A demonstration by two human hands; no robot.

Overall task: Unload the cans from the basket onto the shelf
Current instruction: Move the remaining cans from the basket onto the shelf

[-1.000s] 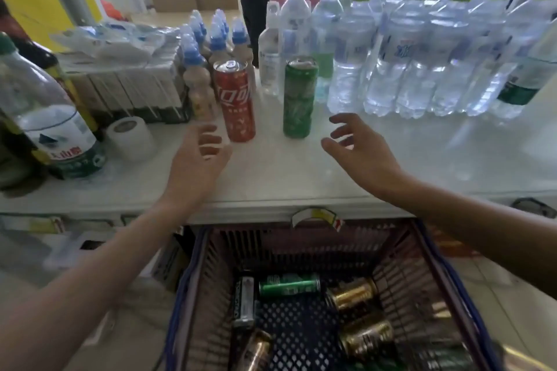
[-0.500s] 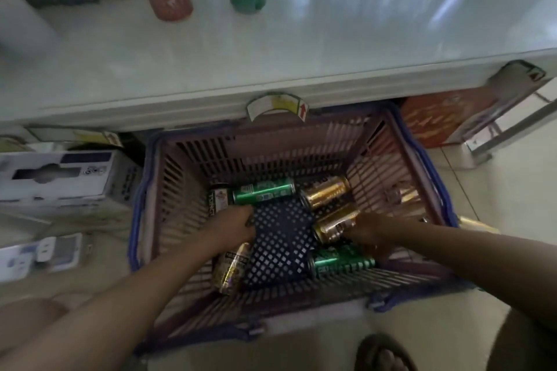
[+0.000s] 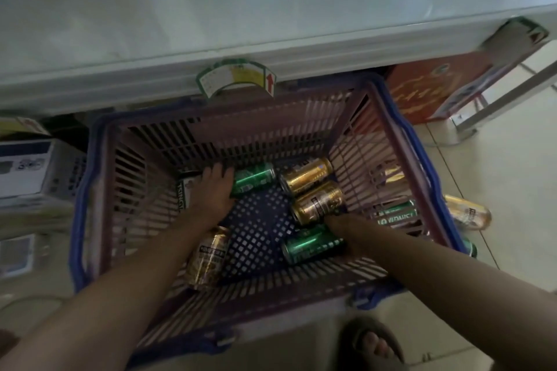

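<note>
Cans (image 3: 307, 175) loose in basket (image 3: 90, 190) | left hand (image 3: 211, 193) covers white can (image 3: 184, 194) | right hand (image 3: 343, 227) among cans | fingers' grip unclear

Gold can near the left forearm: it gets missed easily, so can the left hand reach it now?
Probably yes: the gold can lies uncovered on the basket floor beside the left hand, which only needs to draw back.

Below me, a mauve slatted basket (image 3: 355, 141) with blue rim and dark blue perforated floor holds gold cans (image 3: 306, 175) and green cans (image 3: 253, 179); the shelf (image 3: 271, 9) gleams pale white.
</note>
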